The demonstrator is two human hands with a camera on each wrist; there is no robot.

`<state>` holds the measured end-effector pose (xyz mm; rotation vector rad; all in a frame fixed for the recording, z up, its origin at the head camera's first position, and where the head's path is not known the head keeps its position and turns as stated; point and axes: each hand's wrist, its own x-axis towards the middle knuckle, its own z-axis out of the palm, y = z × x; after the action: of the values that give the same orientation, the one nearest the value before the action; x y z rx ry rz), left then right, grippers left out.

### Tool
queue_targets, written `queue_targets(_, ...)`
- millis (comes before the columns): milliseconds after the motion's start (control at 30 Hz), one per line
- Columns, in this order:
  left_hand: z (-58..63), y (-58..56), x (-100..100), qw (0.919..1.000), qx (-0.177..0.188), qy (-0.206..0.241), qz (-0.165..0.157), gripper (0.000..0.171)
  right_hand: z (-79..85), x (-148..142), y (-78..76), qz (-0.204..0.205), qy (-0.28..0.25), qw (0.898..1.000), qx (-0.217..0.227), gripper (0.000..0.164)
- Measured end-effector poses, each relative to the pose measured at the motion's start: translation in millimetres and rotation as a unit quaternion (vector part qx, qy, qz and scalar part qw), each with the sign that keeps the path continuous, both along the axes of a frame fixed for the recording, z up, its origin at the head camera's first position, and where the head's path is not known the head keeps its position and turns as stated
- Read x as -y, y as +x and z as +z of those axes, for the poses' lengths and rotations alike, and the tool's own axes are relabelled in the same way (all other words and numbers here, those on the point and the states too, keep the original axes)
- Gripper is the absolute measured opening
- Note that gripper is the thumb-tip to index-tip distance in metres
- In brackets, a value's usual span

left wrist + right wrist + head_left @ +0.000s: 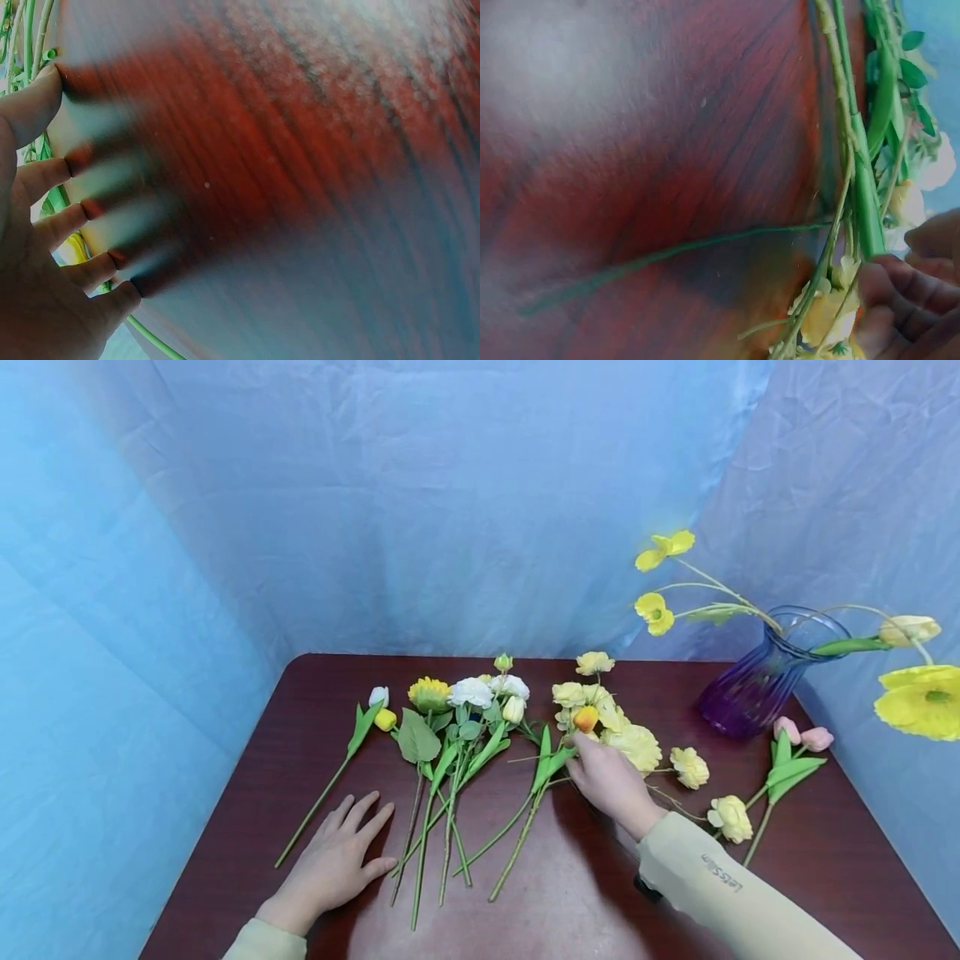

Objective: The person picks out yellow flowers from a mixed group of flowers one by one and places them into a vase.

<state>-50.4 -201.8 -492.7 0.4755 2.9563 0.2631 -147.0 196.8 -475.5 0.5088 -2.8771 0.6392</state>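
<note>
My left hand (335, 858) lies on the dark red table with its fingers spread, holding nothing. Just past it is a stem with a white tulip (379, 697) and a yellow tulip (386, 720). At the right, my right hand (609, 781) pinches an orange tulip (586, 719) by its green leaves and stem, below the bloom. In the right wrist view, the fingertips (877, 281) close on a green leaf (866, 195); the exact grip is partly hidden. Pale yellow flowers (632, 746) lie around and behind that hand.
Mid-table lies a bunch with a sunflower (430, 695), white blooms (472, 692) and crossing stems. At the back right a blue-purple glass vase (750, 689) holds yellow poppies (655, 613). Pink tulips (816, 739) lie near the right edge. Blue cloth (450, 510) hangs behind.
</note>
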Motion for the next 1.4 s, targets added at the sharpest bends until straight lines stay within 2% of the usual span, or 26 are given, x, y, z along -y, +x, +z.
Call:
queue_targets(167, -0.8, -0.4, -0.8, 1.0000, 0.004, 0.001, 0.000, 0.073, 0.7, -2.4, -8.8, -0.008, 0.061, 0.997, -0.037, 0.008)
queue_targets(367, -0.2, 0.2, 0.0, 1.0000, 0.004, 0.004, 0.001, 0.073, -1.7, -15.6, -12.5, -0.048, 0.069, 0.996, -0.001, 0.009)
queue_targets(567, 1.5, 0.7, 1.0, 0.9999, 0.001, 0.012, -0.003, 0.073, -8.6, -25.7, -15.2, -0.048, 0.081, 0.995, 0.015, 0.011)
queue_targets(833, 1.0, 0.1, 0.3, 0.9999, 0.008, 0.012, 0.001, 0.073, -10.3, -35.0, -18.9, -0.050, 0.047, 0.997, 0.032, 0.010)
queue_targets(1000, -0.2, 0.5, 0.4, 0.9999, 0.008, 0.011, 0.004, 0.073, -6.0, -42.0, -20.0, -0.048, 0.027, 0.998, 0.015, 0.010)
queue_targets(1200, -2.2, 0.6, 1.3, 1.0000, 0.001, 0.006, 0.002, 0.073, -0.6, -48.5, -21.6, -0.073, 0.023, 0.997, -0.016, 0.008)
queue_targets(1400, -3.3, 0.5, 1.3, 1.0000, -0.006, 0.008, 0.000, 0.073, 0.2, -50.6, -21.7, -0.107, -0.001, 0.994, -0.005, 0.010)
